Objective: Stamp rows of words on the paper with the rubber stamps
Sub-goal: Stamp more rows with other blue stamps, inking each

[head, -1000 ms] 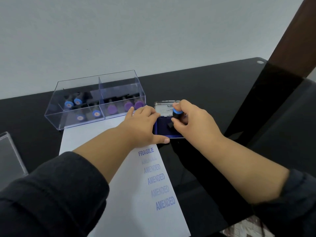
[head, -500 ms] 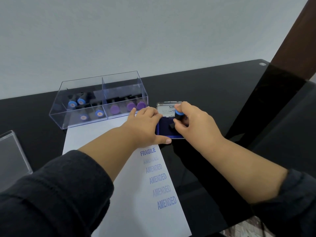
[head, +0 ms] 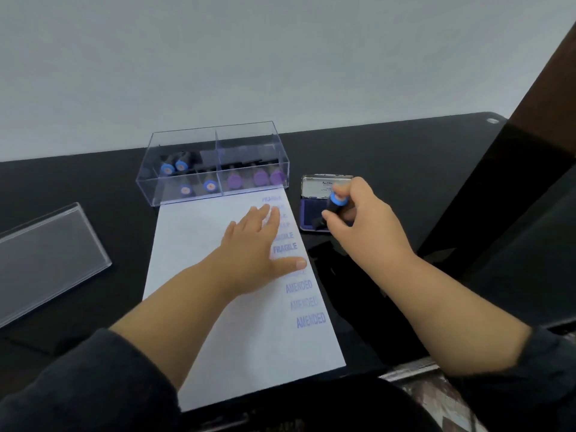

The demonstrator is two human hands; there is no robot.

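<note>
We see soft, even, rather cool light with no hard shadows. The glossy black table (head: 389, 157) mirrors the right hand (head: 364, 226) and forearm as a dark reflection beside the paper (head: 218, 291), and a dim sheen lies toward its far right corner. The left hand (head: 255, 244) and the upper stamped words are motion-blurred. Wide-angle distortion bends the table's far edge.

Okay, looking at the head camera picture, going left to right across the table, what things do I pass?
Clear lid → clear stamp box → paper with the left hand flat on it → ink pad → right hand gripping the blue-topped stamp.
</note>
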